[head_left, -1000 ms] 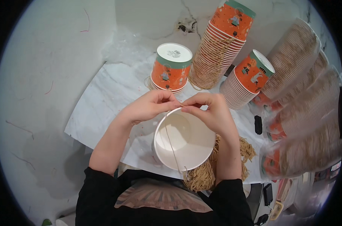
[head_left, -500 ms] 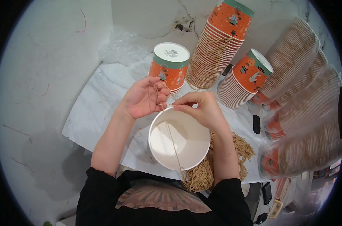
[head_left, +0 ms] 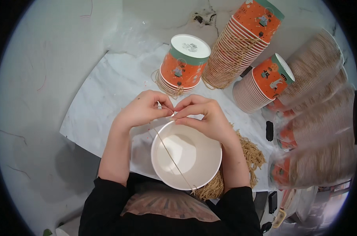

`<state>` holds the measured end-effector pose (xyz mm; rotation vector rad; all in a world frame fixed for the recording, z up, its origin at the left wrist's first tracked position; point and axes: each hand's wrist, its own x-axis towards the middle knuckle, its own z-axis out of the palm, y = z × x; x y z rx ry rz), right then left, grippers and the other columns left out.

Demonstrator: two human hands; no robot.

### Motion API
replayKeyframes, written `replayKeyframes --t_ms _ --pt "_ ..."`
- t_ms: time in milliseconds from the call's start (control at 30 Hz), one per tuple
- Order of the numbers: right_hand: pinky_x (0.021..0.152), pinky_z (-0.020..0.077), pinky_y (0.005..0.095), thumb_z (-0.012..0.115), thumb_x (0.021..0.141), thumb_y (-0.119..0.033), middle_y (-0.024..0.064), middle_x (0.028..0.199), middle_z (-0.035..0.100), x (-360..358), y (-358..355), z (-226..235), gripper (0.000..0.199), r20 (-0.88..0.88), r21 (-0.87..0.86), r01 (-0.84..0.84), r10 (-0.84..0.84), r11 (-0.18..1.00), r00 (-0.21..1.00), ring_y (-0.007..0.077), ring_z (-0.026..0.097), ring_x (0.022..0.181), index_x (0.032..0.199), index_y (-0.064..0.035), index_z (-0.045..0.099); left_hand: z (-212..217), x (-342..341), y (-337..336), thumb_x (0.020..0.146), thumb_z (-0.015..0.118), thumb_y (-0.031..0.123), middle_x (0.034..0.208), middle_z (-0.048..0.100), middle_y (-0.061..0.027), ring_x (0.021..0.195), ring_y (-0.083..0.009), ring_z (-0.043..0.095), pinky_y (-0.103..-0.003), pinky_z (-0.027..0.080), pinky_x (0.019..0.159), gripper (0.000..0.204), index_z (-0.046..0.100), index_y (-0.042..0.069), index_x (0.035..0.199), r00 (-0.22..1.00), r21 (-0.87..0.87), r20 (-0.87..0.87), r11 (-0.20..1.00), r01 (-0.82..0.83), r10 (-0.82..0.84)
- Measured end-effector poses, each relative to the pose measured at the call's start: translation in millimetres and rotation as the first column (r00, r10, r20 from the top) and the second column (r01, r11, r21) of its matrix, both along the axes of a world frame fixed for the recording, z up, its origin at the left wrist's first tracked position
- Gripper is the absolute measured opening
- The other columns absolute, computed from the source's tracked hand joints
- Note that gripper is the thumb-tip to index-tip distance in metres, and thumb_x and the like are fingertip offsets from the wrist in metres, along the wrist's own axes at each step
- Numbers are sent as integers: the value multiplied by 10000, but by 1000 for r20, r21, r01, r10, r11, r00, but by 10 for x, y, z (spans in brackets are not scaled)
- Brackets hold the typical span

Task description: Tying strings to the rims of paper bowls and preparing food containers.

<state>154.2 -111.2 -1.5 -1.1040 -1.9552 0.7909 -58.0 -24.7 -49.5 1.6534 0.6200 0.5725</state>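
A white paper cup point(head_left: 186, 157) sits open-side up in front of me, its inside bare. A thin tan string point(head_left: 172, 157) runs across its mouth from the far rim to the near rim. My left hand point(head_left: 141, 110) pinches the string's far end just beyond the cup's far rim. My right hand point(head_left: 204, 116) rests on that same rim, fingertips meeting the left hand's and pinching the string there too. A heap of tan strings point(head_left: 247, 155) lies under my right forearm.
A short stack of orange cups point(head_left: 182, 65) stands upside down beyond my hands. A tall leaning stack point(head_left: 241, 47) and another stack point(head_left: 263, 84) lie to the right. Sleeves of wrapped cups point(head_left: 316, 129) fill the right side. A white sheet point(head_left: 103, 106) covers the floor.
My left hand, which was raised and spread half a second ago, has come back down to the cup's far rim. Both hands' fingertips now meet over the string.
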Motion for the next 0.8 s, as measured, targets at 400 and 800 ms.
replayKeyframes --t_ms 400,800 --pt "768 528 259 744 826 23 101 919 721 140 50 -33 133 -424 -418 -128 -69 899 903 152 681 859 958 20 756 237 -105 -102 893 688 146 725 584 30 588 -12 495 -216 392 480 131 657 19 907 1000 -54 11 998 23 -22" --pt "608 466 235 739 846 -77 19 788 702 16 -8 98 106 27 -235 354 -358 905 933 52 596 664 914 1 720 130 -34 -76 897 706 128 759 596 55 591 -2 466 -192 369 487 100 669 37 915 976 1 218 1000 14 -14"
